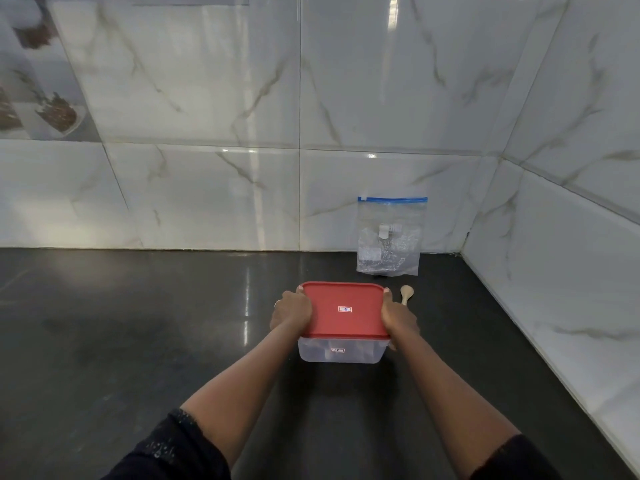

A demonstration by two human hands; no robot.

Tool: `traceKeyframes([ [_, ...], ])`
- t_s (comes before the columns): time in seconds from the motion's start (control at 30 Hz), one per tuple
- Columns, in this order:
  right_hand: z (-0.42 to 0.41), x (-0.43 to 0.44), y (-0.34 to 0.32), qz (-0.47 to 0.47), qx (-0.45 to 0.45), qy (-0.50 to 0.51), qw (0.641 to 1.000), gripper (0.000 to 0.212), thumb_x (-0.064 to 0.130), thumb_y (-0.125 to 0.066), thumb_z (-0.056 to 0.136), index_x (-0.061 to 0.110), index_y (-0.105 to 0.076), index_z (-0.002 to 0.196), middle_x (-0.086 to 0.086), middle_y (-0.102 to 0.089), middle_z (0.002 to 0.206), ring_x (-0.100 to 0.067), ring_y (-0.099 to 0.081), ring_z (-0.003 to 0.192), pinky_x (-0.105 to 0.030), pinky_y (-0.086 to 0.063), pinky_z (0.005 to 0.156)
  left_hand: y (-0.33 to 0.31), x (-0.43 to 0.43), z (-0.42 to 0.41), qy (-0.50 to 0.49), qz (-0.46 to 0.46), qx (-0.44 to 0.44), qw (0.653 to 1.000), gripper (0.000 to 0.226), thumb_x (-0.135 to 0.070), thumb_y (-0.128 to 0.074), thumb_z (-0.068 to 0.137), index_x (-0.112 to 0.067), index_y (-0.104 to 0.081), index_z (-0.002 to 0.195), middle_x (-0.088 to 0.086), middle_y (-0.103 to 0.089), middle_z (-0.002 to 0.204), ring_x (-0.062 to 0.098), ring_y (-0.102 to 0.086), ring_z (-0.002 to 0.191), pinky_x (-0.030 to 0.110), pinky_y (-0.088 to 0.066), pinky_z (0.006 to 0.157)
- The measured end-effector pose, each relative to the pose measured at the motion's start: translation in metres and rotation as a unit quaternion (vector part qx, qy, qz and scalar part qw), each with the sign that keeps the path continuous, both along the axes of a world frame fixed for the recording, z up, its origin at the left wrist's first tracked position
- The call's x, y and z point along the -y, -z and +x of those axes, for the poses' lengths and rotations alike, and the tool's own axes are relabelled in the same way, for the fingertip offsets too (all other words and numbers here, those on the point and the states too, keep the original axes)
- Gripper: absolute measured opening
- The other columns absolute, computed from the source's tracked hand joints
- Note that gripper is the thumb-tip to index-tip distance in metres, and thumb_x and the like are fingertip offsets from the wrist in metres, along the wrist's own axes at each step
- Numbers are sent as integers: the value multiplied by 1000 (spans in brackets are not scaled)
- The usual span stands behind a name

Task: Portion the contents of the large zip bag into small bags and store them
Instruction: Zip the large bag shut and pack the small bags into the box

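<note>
One red-lidded container (343,320) is gripped at both sides by the left hand (292,311) and right hand (398,318); one zip bag (389,237) and one spoon (406,294) are seen behind.

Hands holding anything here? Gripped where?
The red-lidded container, at the lid's side edges: left hand on the left edge, right hand on the right.
</note>
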State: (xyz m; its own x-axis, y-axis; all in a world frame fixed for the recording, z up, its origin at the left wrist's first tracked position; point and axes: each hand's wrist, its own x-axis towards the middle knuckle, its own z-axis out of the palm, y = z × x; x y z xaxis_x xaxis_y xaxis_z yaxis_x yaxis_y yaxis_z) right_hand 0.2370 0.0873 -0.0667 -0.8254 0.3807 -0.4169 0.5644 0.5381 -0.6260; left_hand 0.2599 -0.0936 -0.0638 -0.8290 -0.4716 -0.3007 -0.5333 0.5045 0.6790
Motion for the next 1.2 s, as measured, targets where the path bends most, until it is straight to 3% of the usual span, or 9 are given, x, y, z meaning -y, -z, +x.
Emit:
traceKeyframes([
  [0.1, 3, -2, 4, -18, -30, 26, 999, 76, 63, -22, 94, 2, -52, 128, -19, -54, 127, -32, -55, 113, -39, -43, 95, -1, -6, 9, -4, -33, -10, 999, 52, -44, -19, 100, -5, -42, 125, 19, -52, 127, 36, -50, 117, 42, -38, 94],
  [0.3, 11, -5, 9, -41, -80, 40, 995, 71, 62, -34, 92, 0, -55, 120, -18, -55, 120, -30, -56, 107, -33, -38, 78, 7, -9, 10, -13, -29, -79, 996, 50, -43, -20, 100, -4, -47, 114, 19, -56, 117, 36, -53, 108, 39, -38, 82],
  [0.57, 15, -2, 2, -27, -77, -1, 997, 69, 59, -25, 96, 3, -58, 118, -16, -57, 120, -29, -56, 107, -32, -37, 77, 4, -10, 13, -18, -48, -88, 995, 47, -41, -21, 100, -5, -49, 112, 19, -57, 115, 35, -54, 106, 36, -35, 77],
  [0.7, 14, -4, -2, -43, -38, -25, 998, 65, 56, -22, 97, 7, -54, 125, -17, -55, 123, -30, -57, 110, -35, -45, 88, 2, -6, 12, -14, -34, -40, 999, 51, -45, -20, 99, -8, -46, 123, 18, -54, 124, 35, -51, 114, 41, -38, 91],
  [0.83, 1, -3, -19, -86, -49, -49, 994, 35, 28, -31, 99, 5, -53, 113, -3, -47, 80, -24, -54, 96, -41, -47, 99, -2, 3, 2, -5, -5, -18, 1000, 51, -40, -22, 101, -4, -42, 131, 19, -50, 131, 34, -48, 119, 39, -37, 97],
  [0.9, -11, 5, -34, -84, -72, -78, 991, 30, 21, -32, 97, 4, -55, 108, -1, -40, 73, -23, -48, 90, -40, -48, 93, -9, 13, -6, -15, 13, -26, 999, 51, -40, -24, 100, -4, -41, 132, 20, -50, 130, 35, -50, 117, 40, -38, 98],
  [0.97, -25, 14, -48, -123, -79, -93, 985, 22, 20, -33, 93, 10, -53, 93, -4, -46, 77, -21, -52, 82, -37, -51, 71, -18, 25, -19, -28, 30, -37, 998, 50, -38, -27, 100, -3, -38, 134, 22, -49, 131, 37, -50, 117, 42, -40, 99],
  [1.03, -34, 25, -61, -166, -48, -108, 979, 14, 17, -36, 92, 13, -49, 94, -8, -53, 88, -21, -55, 78, -30, -50, 58, -30, 39, -32, -42, 47, -51, 997, 49, -34, -32, 99, 1, -36, 134, 25, -46, 134, 39, -48, 120, 42, -39, 101],
  [1.2, -67, 55, -72, -244, -26, -146, 958, 31, 3, -44, 89, 7, -43, 119, -18, -55, 114, -31, -59, 100, -41, -55, 70, -52, 72, -65, -56, 59, -78, 994, 44, -20, -41, 93, 5, -38, 128, 26, -49, 129, 40, -51, 115, 42, -43, 99],
])
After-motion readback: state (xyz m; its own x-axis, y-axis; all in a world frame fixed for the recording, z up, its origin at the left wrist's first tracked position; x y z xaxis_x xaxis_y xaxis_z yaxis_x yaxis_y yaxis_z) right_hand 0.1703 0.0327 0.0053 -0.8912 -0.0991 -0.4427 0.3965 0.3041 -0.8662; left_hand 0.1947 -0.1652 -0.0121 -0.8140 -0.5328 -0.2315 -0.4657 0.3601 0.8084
